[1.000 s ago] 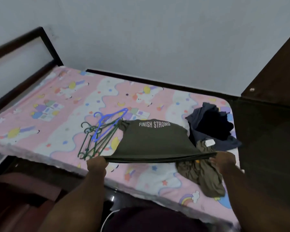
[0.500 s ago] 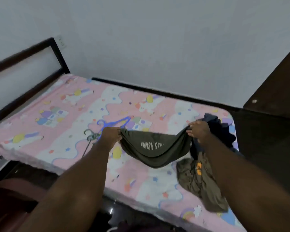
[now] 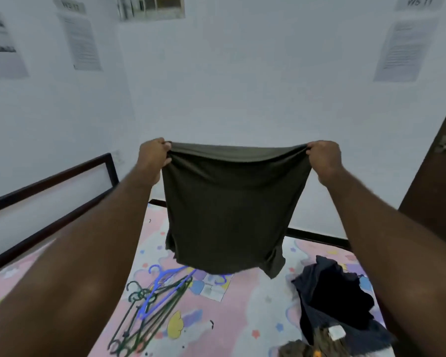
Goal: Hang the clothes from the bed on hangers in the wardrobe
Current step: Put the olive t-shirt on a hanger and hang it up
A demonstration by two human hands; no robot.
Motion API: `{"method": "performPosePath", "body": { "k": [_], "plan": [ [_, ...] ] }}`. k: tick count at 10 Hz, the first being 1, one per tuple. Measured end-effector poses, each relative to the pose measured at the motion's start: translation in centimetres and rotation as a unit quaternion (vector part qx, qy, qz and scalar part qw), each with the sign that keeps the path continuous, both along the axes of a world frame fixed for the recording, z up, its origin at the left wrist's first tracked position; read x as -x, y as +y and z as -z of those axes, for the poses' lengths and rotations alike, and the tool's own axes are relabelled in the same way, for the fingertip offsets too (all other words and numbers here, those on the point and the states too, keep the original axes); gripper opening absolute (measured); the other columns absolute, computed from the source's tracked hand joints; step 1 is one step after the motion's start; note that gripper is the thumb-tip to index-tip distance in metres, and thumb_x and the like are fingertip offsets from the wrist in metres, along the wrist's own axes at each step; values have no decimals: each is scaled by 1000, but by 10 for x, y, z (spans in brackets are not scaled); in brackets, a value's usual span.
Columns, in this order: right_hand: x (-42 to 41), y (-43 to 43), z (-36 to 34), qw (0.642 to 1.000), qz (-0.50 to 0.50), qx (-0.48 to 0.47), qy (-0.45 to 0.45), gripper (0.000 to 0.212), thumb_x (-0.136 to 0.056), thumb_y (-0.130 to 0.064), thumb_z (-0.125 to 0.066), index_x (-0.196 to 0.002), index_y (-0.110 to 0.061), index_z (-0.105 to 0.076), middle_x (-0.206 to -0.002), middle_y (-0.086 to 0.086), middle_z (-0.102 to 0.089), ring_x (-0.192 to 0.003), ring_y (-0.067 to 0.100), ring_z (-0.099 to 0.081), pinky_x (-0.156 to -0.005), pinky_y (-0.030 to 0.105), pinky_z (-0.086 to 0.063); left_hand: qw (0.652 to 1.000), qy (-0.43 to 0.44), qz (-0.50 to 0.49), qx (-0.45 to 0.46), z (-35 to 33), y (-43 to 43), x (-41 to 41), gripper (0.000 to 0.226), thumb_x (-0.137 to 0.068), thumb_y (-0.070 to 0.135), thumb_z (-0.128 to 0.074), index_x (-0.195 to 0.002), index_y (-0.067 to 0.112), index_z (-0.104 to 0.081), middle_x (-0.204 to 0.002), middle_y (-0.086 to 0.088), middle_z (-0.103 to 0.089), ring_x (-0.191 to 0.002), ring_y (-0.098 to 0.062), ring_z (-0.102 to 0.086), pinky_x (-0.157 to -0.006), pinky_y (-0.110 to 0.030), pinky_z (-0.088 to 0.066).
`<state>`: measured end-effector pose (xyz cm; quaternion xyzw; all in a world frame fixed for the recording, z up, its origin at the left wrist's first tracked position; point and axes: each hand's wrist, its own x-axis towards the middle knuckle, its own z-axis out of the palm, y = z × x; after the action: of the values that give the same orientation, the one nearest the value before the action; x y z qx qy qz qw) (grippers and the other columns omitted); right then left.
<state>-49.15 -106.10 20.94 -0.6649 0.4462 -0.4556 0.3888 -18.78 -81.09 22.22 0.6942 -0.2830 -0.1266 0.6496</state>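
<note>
Hands: left hand [image 3: 153, 153] and right hand [image 3: 323, 157] are pinching the olive shirt [image 3: 232, 210] by its hem.
Tip: sleeves are hanging lowest; it probably needs turning collar-up for the hangers [image 3: 162, 297].

The olive T-shirt [image 3: 229, 210] hangs spread in the air above the bed [image 3: 245, 313], stretched taut along its top edge, sleeves lowest. Green hangers [image 3: 150, 323] and one blue hanger [image 3: 168, 273] lie piled near left. A dark navy garment [image 3: 335, 300] lies crumpled at right.
</note>
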Motion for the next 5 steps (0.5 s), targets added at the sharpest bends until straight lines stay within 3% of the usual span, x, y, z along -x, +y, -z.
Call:
{"method": "performPosePath", "body": {
  "k": [1,2,3,4,5],
  "plan": [
    [15,15,-3,991,-16,-52,-118,20,-79,-4,-49,-88,3,-65,-82,5,-55,-80,17,-51,-65,23,-41,993,30,-75,91,18,11,-5,28,-93,2,-55,-119,10,-64,-111,-1,-60,-101,-15,-56,-80,-19,-51],
    [29,22,9,950,-79,-158,-257,33,-93,-4,-41,-116,10,-59,-101,16,-64,-106,25,-59,-87,24,-51,976,31,-192,100,35,26,2,32,-89,4,-59,-120,7,-66,-119,-8,-67,-105,-19,-65,-96,-31,-52],
    [44,33,27,892,-51,-241,-379,36,-97,5,-41,-131,15,-47,-127,25,-58,-123,30,-57,-106,33,-44,966,53,-227,114,58,36,15,23,-90,3,-60,-111,6,-70,-107,-10,-70,-82,-14,-67,-80,-24,-57],
    [56,49,59,865,-21,-282,-415,26,-95,8,-45,-119,12,-54,-105,16,-62,-117,30,-60,-102,36,-48,965,86,-221,112,92,48,43,19,-92,2,-59,-107,2,-70,-97,-11,-68,-72,-12,-65,-70,-21,-57],
    [69,72,95,846,-16,-329,-419,11,-95,5,-47,-92,5,-57,-103,17,-62,-114,32,-61,-95,36,-51,967,128,-204,81,124,61,68,25,-91,-1,-55,-114,-6,-64,-82,-8,-65,-63,-10,-61,-58,-17,-54]
  ]
}}
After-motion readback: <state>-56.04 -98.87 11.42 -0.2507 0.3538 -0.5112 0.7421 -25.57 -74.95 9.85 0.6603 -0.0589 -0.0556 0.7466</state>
